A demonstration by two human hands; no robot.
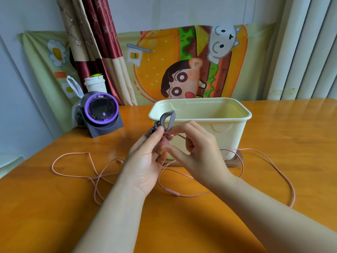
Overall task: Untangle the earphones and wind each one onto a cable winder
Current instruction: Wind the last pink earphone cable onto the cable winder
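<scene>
A grey cable winder (168, 119) is held up in front of the cream box, its flap standing open. My left hand (146, 156) grips the winder's lower part between thumb and fingers. My right hand (197, 148) pinches the pink earphone cable right beside the winder. The rest of the pink earphone cable (269, 161) lies in loose loops on the wooden table (54, 216), one loop at the left and a long one at the right. Its inline remote (171, 192) rests on the table below my hands.
A cream plastic box (235, 125) stands open on a brown lid just behind my hands. At the back left sit a grey and purple round device (102, 110), a plastic bag (75, 99) and a white cup (94, 84). A cartoon cloth hangs on the wall.
</scene>
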